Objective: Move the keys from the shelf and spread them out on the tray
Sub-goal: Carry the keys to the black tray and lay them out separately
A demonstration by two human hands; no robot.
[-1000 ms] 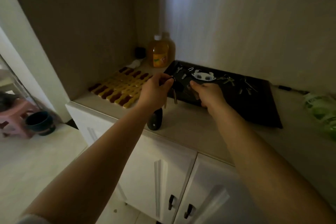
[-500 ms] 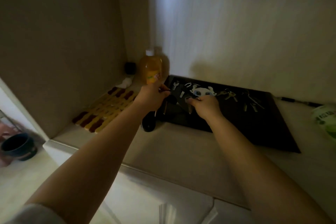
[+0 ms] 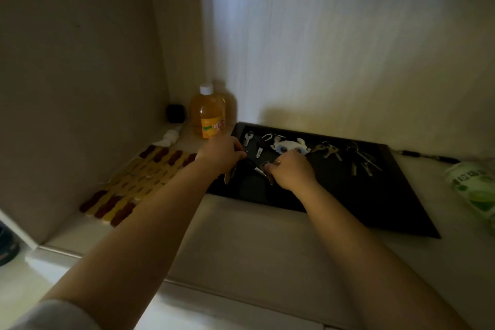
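Note:
A black tray (image 3: 375, 203) lies on the shelf against the back wall. Both my hands are over its left part, holding one bunch of keys between them. My left hand (image 3: 219, 155) pinches the bunch's dark strap, with a key (image 3: 228, 177) dangling below it. My right hand (image 3: 290, 170) grips keys (image 3: 263, 173) at the other end. On the tray's far side lie a single key (image 3: 247, 139), a second key (image 3: 260, 151), a white owl-face key fob (image 3: 288, 146), a key bunch (image 3: 330, 152) and another bunch (image 3: 361, 161).
An orange-liquid bottle (image 3: 207, 112) stands in the back corner beside a small black object (image 3: 175, 113). A yellow and dark red mat (image 3: 139, 182) lies left of the tray. A green and white packet (image 3: 474, 190) rests at the right edge.
Both hands moved forward from the shelf's front onto the tray's left part with the key bunch. The camera closed in and tilted up.

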